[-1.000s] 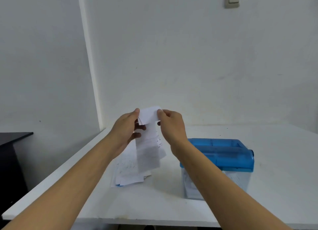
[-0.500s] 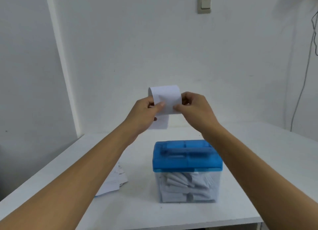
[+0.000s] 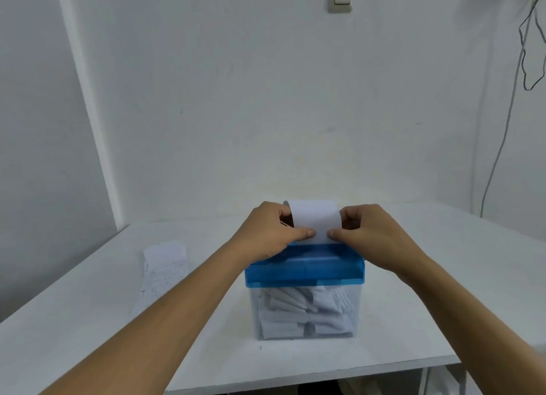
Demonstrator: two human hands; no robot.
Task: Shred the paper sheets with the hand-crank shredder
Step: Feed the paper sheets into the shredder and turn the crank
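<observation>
L hand [image 3: 266, 232] + R hand [image 3: 375, 235] fingers pinch white curled sheet [image 3: 314, 217] atop blue-lid shredder [image 3: 304, 272].

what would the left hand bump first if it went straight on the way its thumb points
Probably the right hand: its thumb tip faces the thumb of the left hand across a narrow gap on the paper strip. Depth is uncertain.

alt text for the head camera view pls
The left hand and right hand pinch a curled white paper sheet at the top of a blue-topped shredder on a white table. Its clear bin holds paper scraps; more sheets lie to its left.
</observation>
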